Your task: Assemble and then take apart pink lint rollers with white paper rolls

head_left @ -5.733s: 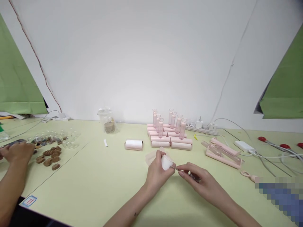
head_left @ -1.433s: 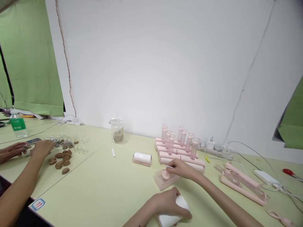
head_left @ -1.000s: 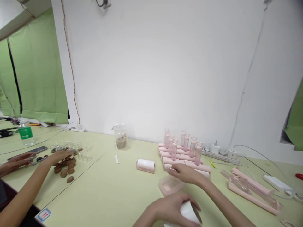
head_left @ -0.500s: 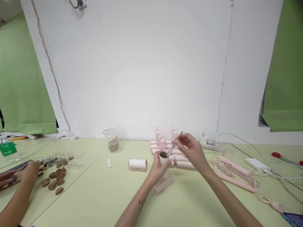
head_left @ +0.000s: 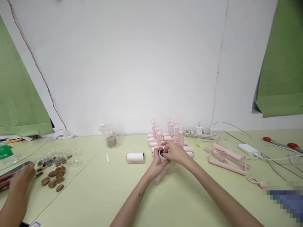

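Note:
A short white tube (head_left: pixel 162 158) with a dark inside stands upright, mouth up, in my left hand (head_left: pixel 153 166), whose fingers wrap round it. At its mouth is my right hand (head_left: pixel 174 152), fingers bent together and dipping into the opening. What those fingertips hold, if anything, is hidden. Under the hands, a pale pink open box (head_left: pixel 161 177) rests on the table. Just behind them are several pink tubes (head_left: pixel 155 144) lying in rows, and several upright clear-pink tubes (head_left: pixel 181 136) with loop tops.
A white roll in a clear-pink case (head_left: pixel 135 158) lies left of my hands, near a paper strip (head_left: pixel 108 158) and plastic bag (head_left: pixel 110 138). Pink frame parts (head_left: pixel 227 160) and a power strip (head_left: pixel 205 135) are right. Another person's hand (head_left: pixel 22 178) works beside brown discs (head_left: pixel 55 176).
My right hand has come down to the tube's mouth; the slim clear piece it held above the opening no longer shows. My left hand still grips the tube. The view has shifted slightly.

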Demonstrator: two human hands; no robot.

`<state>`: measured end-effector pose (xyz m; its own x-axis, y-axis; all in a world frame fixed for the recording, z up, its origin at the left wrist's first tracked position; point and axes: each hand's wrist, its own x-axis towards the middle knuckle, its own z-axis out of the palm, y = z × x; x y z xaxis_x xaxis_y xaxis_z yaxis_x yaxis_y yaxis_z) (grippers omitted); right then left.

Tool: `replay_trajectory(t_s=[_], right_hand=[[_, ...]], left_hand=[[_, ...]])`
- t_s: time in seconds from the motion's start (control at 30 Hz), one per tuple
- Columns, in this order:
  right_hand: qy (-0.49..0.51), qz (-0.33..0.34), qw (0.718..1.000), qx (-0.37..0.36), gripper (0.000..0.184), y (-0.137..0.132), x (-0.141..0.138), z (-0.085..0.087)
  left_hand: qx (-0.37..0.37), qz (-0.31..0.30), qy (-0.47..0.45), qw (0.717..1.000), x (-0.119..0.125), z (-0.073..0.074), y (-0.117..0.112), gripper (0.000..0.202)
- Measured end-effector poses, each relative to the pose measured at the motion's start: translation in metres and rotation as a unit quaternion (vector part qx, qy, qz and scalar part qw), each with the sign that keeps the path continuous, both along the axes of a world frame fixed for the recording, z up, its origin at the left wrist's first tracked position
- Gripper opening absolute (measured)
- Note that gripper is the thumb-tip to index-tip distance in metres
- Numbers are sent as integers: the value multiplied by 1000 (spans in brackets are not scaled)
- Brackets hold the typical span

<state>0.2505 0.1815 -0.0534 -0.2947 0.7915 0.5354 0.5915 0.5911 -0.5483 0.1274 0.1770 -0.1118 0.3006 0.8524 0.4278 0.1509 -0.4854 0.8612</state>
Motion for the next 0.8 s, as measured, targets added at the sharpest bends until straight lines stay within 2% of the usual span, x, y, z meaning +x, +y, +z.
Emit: replay_trajectory(t_s=[0.07,0.13,0.23,0.3,0.33,0.4,0.47,0.6,0.8], right_hand=[[33,-8,999,11,15,-2,2,8],[85,-33,995,32,13,-8,8,22],[233,-62,968,72,15,-22,25,47],[322,-63,938,106,13,-34,36,60],[352,-63,926,125,12,-39,41,65],[371,-65,914,151,10,-48,46,71],[374,-61,911,165,7,-57,47,74],[364,-40,913,178,6,-73,41,76],[342,-11,921,185,6,-81,36,76]], left_hand=[[1,16,-9,1000,-2,1,1,38],[7,64,-9,998,-6,8,1,40],[15,123,6,992,-14,23,0,42],[24,155,116,981,-17,31,-2,40],[25,179,197,964,-16,32,-4,40],[18,229,342,911,-11,30,-9,38],[4,259,400,879,-4,24,-14,34],[-5,273,437,857,7,15,-16,29],[13,270,450,851,-1,24,-19,42]])
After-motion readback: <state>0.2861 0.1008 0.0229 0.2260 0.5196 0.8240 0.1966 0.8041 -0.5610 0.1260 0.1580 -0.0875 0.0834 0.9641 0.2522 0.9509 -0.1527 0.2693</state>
